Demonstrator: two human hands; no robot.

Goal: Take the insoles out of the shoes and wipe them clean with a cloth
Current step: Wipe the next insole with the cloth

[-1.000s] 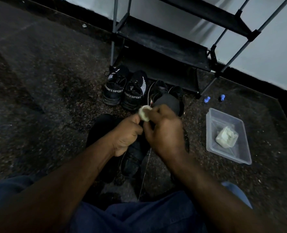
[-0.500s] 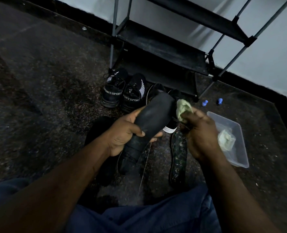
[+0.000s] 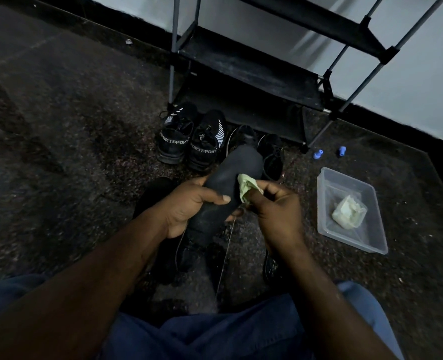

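My left hand [image 3: 189, 206] grips a black insole [image 3: 230, 178] around its middle, toe end pointing away from me. My right hand [image 3: 274, 209] pinches a small pale green cloth [image 3: 247, 188] and presses it against the insole's right edge. Under my hands lie a dark shoe [image 3: 189, 253] and another insole [image 3: 271, 266] on the floor. A black pair marked SPORT [image 3: 189, 144] stands further back, with a second dark pair [image 3: 269, 152] to its right, partly hidden by the held insole.
A clear plastic tub [image 3: 324, 193] with a second pale cloth [image 3: 348, 211] sits on the floor at the right. Two small blue pieces [image 3: 318, 153] lie near a black shoe rack [image 3: 254, 63] against the wall. The floor is dark speckled stone.
The right hand with the cloth has moved from the insole's toe end down to its middle, beside my left thumb. The left hand keeps holding the insole.
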